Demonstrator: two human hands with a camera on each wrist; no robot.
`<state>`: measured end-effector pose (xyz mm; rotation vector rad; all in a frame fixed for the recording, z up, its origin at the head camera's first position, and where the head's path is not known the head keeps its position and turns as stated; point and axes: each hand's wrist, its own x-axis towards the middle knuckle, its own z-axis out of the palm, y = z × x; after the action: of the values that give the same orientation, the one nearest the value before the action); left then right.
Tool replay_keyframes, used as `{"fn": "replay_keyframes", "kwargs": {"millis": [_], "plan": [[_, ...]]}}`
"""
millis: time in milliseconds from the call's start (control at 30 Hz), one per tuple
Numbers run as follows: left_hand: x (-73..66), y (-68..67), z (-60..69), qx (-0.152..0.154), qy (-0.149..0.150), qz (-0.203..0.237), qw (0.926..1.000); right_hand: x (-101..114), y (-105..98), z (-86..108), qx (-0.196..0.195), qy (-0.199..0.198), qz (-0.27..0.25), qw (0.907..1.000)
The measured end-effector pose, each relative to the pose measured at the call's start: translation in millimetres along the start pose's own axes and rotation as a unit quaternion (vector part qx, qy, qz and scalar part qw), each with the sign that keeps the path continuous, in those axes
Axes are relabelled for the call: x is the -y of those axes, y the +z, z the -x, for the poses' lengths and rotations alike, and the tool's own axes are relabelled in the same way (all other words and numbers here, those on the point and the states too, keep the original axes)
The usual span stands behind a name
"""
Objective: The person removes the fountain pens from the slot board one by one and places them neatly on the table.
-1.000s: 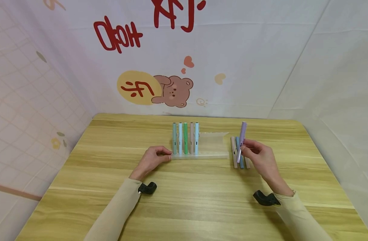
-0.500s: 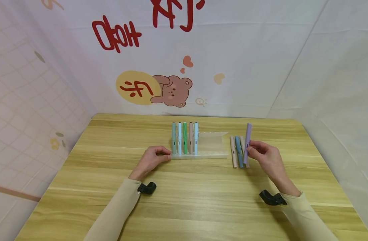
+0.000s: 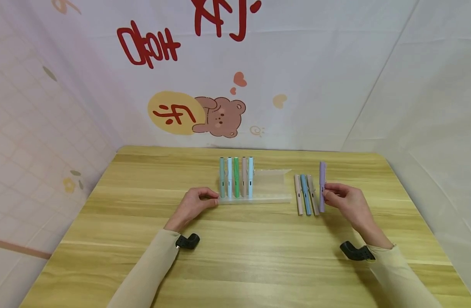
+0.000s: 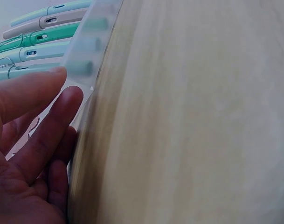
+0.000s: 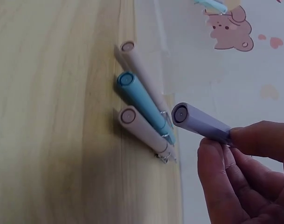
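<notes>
Pinching the purple pen (image 3: 322,176) in my right hand (image 3: 350,205), I'd skirt the three pens (image 3: 306,196) left of it, left hand (image 3: 195,204) gripping the holder (image 3: 268,199).

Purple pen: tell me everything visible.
The purple pen is slim, smooth and plastic-looking, with a dark recessed circle in one end. The right hand pinches it between thumb and fingers, nearly vertical in the head view, right of three lying pens and apart from them. Whether it touches the table is unclear.
</notes>
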<state>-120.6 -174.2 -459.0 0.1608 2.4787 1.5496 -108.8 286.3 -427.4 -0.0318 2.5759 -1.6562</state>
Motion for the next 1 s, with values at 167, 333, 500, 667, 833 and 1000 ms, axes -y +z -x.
{"fn": "replay_keyframes", "kwargs": {"millis": [167,333,500,667,833,1000], "plan": [[-0.8,-0.8,-0.6,0.0,-0.004,-0.002,1.0,-3.5,-4.1,-4.7,0.016,0.017,0.012,0.9996],[-1.8,-0.8,-1.8,0.001,-0.009,-0.003,1.0,-5.1,-6.8,-9.7,0.032,0.038,0.028,0.9984],[-2.9,0.0,-4.2,0.003,-0.007,-0.002,1.0,-9.9,-9.4,-16.9,0.041,0.055,0.047,0.9966],[-3.2,0.5,-4.2,0.001,-0.009,-0.004,1.0,-17.2,-9.5,-25.2,0.052,0.067,0.04,0.9956],[-0.9,0.5,-1.8,0.003,-0.015,-0.005,0.9999,-23.3,-7.1,-29.9,0.071,0.077,0.008,0.9945],[-0.1,0.3,-0.3,0.003,-0.014,-0.001,0.9999,-23.3,-5.2,-32.1,0.087,0.086,-0.008,0.9924]]}}
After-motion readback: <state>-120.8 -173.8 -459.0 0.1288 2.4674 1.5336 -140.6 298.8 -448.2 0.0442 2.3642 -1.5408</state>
